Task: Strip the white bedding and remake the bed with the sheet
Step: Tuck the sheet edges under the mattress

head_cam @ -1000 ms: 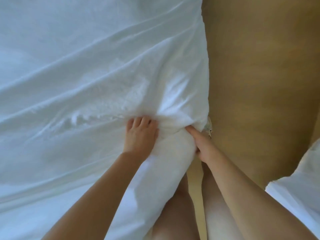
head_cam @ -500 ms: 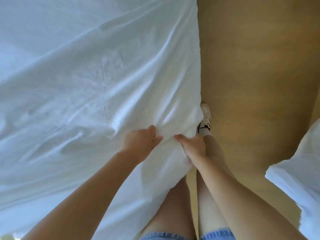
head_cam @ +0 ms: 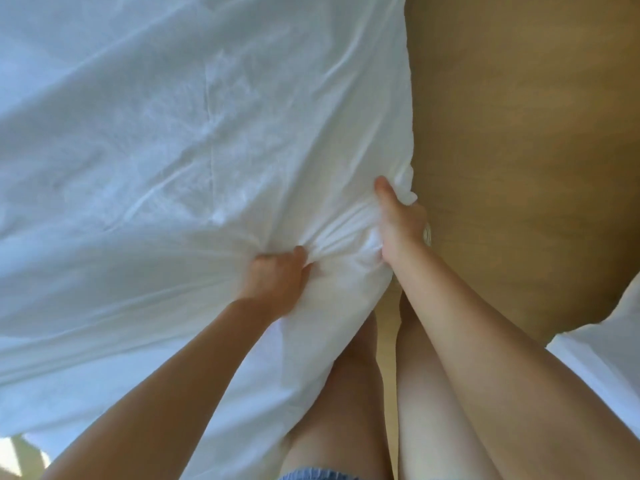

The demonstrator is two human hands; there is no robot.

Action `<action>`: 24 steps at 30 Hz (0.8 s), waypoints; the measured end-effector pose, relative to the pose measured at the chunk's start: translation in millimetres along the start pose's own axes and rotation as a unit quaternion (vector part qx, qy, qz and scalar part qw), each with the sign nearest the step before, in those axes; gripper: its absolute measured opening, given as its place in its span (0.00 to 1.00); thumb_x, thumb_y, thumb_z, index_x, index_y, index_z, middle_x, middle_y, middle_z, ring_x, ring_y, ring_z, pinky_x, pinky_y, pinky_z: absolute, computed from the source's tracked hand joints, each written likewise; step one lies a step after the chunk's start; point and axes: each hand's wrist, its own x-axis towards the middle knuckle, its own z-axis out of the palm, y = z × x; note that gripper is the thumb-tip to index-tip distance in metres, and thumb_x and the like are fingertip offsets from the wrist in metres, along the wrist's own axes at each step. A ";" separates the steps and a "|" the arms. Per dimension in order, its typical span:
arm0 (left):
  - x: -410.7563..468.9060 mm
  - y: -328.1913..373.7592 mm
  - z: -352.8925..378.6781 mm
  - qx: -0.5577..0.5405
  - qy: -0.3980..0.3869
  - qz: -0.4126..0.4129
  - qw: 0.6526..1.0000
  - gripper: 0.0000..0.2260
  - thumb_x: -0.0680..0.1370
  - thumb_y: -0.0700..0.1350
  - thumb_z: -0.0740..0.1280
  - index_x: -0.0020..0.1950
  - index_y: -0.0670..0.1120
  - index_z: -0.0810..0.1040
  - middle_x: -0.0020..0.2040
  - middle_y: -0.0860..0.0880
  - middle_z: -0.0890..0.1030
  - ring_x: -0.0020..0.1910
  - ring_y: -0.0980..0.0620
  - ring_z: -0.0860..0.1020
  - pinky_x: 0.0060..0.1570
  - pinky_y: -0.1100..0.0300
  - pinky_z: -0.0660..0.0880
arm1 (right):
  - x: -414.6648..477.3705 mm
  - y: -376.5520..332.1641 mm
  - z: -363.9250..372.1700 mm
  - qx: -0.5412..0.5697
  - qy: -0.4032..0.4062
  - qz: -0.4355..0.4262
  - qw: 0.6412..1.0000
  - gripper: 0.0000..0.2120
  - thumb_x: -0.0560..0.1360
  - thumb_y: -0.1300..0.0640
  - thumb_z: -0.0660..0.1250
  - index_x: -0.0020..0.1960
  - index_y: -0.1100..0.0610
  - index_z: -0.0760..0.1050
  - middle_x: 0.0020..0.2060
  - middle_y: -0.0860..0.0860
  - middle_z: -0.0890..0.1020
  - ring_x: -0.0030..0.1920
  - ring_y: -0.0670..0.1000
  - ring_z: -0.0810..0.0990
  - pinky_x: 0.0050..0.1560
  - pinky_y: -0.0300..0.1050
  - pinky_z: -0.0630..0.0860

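**Both hands gripping the white sheet at its floor-side edge**

The white sheet (head_cam: 173, 150) fills the left two thirds of the view. It is wrinkled, and its creases fan outward from one gathered spot near its right edge. That edge runs from the top of the view down to the gathered spot. Right of the sheet lies a tan floor (head_cam: 519, 133), blurred and without visible detail. Farther right of the sheet, across the floor, another piece of white bedding (head_cam: 602, 358) juts in from the lower right corner.

Below the gathered spot the sheet hangs down in front of the person's bare legs (head_cam: 339, 393), draping over the outer side of the left one.

The left hand (head_cam: 277, 278) is clenched in a fist around a bunch of the sheet, just inside its right edge, and folds radiate from the knuckles. The right hand (head_cam: 401, 223) grips the sheet's very edge just beside it, thumb on top of the cloth. Its fingers are hidden behind the fabric.

A strip of blue denim shorts (head_cam: 311, 474) shows below the hanging sheet. A sliver of a white shoe (head_cam: 428, 234) peeks out at the right hand's outer side.
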 end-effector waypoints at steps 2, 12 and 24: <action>-11.8 11.8 14.7 -0.007 -0.033 0.049 0.998 0.16 0.81 0.57 0.52 0.53 0.47 0.71 0.45 0.45 0.82 0.45 0.40 0.80 0.40 0.56 0.67 | 6.5 17.0 -6.0 -0.008 0.020 -0.006 1.000 0.10 0.67 0.45 0.74 0.43 0.48 0.77 0.41 0.44 0.83 0.43 0.47 0.82 0.39 0.40 0.77; 36.8 25.6 -66.1 -0.033 0.152 0.045 0.987 0.15 0.74 0.52 0.65 0.56 0.44 0.77 0.54 0.46 0.77 0.56 0.43 0.75 0.57 0.50 0.68 | 12.0 -49.9 68.6 -0.142 -0.001 -0.333 0.932 0.28 0.73 0.62 0.61 0.73 0.61 0.60 0.69 0.58 0.66 0.69 0.56 0.65 0.68 0.41 0.59; 197.1 -44.3 -158.2 0.105 0.182 0.030 0.977 0.31 0.73 0.64 0.56 0.76 0.56 0.58 0.79 0.48 0.48 0.77 0.46 0.42 0.69 0.38 0.38 | 118.5 -104.0 109.2 -0.203 -0.189 -0.184 0.943 0.28 0.74 0.38 0.49 0.66 0.51 0.69 0.65 0.54 0.73 0.66 0.58 0.69 0.67 0.58 0.65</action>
